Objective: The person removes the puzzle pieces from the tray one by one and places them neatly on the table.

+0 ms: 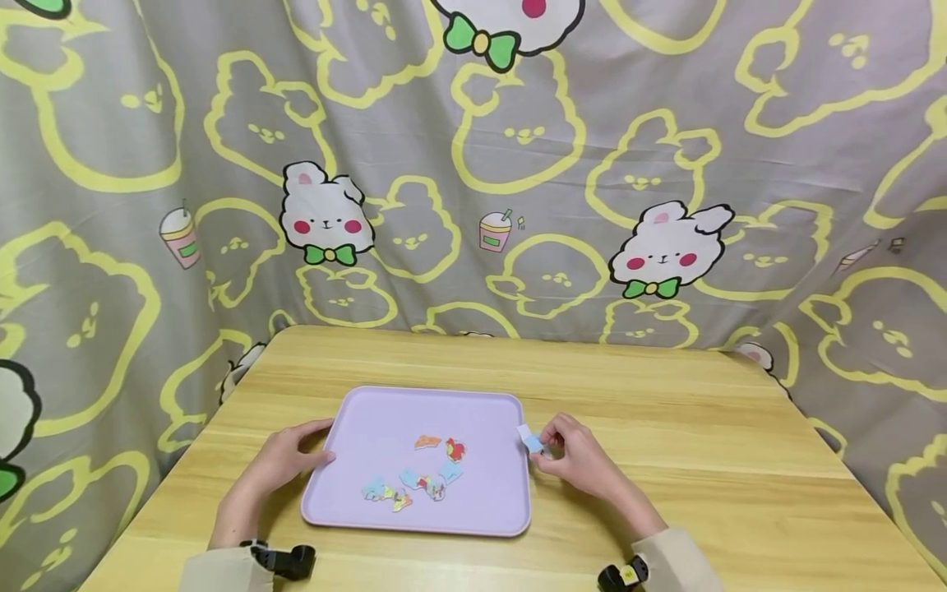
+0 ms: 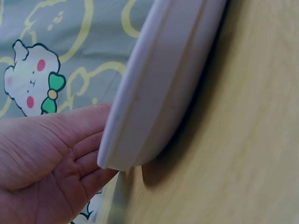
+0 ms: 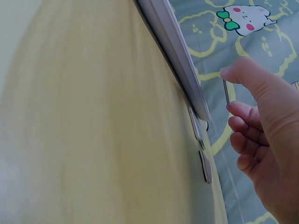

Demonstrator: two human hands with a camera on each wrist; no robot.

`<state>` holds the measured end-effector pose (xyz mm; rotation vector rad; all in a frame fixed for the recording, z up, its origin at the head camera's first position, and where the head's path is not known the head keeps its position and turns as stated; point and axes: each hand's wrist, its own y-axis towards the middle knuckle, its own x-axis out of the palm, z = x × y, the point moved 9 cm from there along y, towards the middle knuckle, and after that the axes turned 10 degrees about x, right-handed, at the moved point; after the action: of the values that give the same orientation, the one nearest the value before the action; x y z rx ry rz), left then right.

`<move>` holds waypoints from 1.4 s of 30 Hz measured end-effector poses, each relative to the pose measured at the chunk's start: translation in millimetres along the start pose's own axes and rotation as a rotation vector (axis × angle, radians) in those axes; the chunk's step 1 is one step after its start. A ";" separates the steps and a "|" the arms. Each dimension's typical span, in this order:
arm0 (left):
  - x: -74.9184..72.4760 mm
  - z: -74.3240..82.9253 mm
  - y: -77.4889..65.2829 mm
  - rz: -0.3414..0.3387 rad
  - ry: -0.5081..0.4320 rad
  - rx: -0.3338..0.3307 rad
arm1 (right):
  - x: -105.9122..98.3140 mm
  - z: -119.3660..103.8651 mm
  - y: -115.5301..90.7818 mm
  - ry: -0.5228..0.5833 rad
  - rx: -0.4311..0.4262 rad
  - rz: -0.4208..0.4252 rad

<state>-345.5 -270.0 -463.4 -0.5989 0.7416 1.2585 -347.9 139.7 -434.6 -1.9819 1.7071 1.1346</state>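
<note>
Between thumb and forefinger, my right hand [image 1: 575, 454] pinches a thin light-blue puzzle piece [image 1: 533, 444], just off the right rim of a lilac tray [image 1: 488, 411]. In the right wrist view the piece [image 3: 226, 92] shows edge-on, with the other fingers curled below. At the tray's left side, my left hand [image 1: 279, 459] touches the edge, thumb at the rim. The left wrist view shows its fingers extended and partly hidden by the tray [image 2: 154, 93]. Inside the tray lie an orange piece [image 1: 426, 441], a red piece [image 1: 455, 450] and several blue and multicoloured pieces [image 1: 425, 482].
Flat pieces [image 3: 204, 165] lie on the wooden table [image 1: 688, 444] beside the tray's right edge. A grey curtain [image 1: 414, 131] with yellow outlines and white rabbits hangs behind and at both sides of the table.
</note>
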 end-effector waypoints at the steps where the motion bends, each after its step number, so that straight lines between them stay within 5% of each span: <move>1: -0.1 0.3 -0.2 0.002 0.001 0.002 | -1.0 1.5 -0.6 0.001 0.008 0.000; 23: -1.3 1.9 -0.6 -0.006 0.010 0.018 | -17.6 29.6 -13.8 -0.060 0.131 0.011; 42: -1.4 0.9 -0.5 -0.007 0.023 0.012 | -37.7 45.2 -27.7 -0.107 0.129 0.051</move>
<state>-345.1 -270.3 -461.7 -0.6065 0.7654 1.2411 -338.4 203.3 -444.4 -1.7794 1.7382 1.0968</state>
